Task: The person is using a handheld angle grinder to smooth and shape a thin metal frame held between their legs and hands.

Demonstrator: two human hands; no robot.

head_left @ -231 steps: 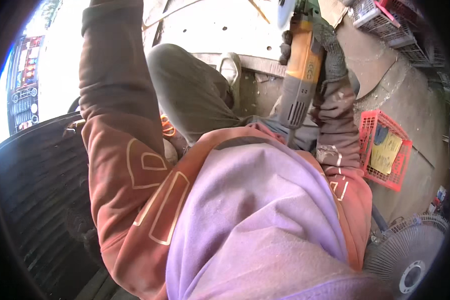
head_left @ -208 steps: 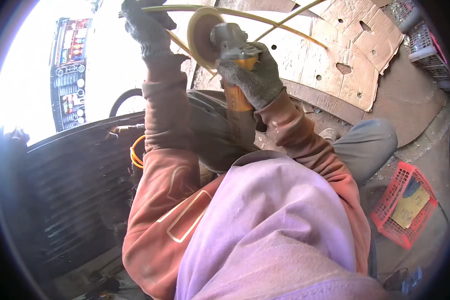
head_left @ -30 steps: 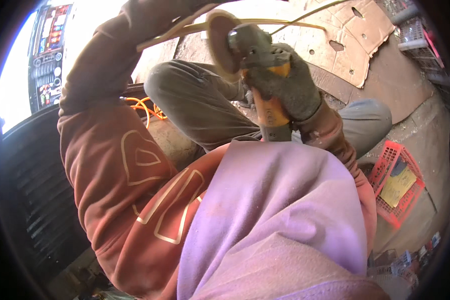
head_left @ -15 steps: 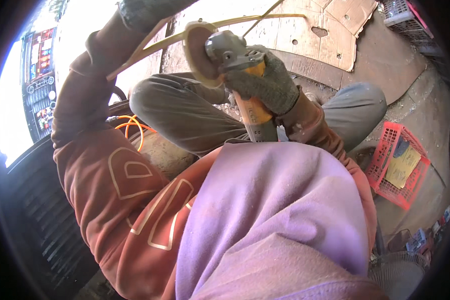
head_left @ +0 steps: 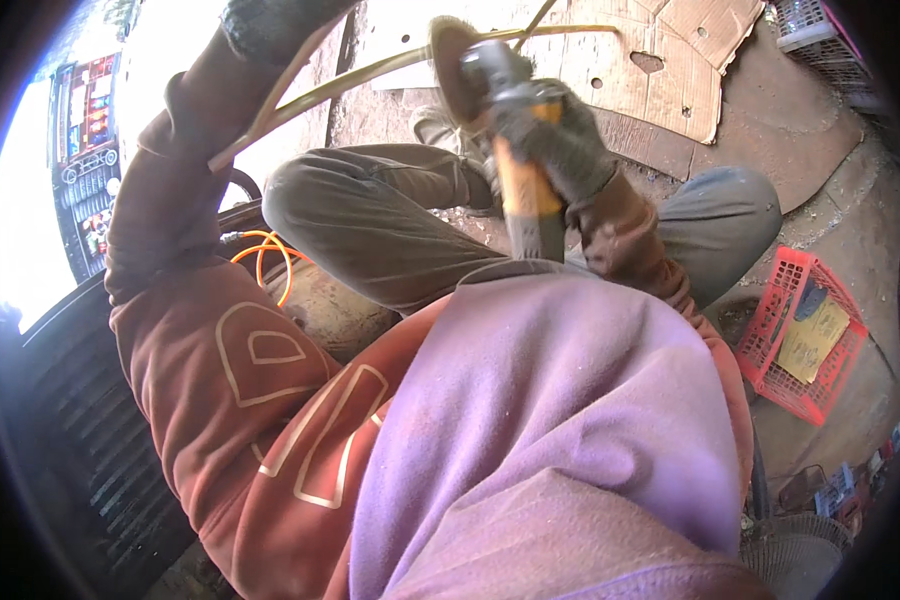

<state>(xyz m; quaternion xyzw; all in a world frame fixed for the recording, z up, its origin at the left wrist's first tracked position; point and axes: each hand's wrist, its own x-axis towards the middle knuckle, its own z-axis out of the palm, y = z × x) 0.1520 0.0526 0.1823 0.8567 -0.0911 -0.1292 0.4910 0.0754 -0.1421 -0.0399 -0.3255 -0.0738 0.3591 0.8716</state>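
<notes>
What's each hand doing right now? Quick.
Left hand: gloved, cut off by the top edge; can't tell whether open or closed.
Right hand: gloved, closed around the orange-and-grey angle grinder.

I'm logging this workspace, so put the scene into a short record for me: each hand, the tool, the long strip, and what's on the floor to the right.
Left hand: gloved, cut off by the top edge; grip unclear
Right hand: gloved, gripping the angle grinder
Tool: orange and grey, disc toward the top
Strip: thin, yellowish, passing by the disc; contact unclear
Floor, right: red crate holding a yellowish piece
</notes>
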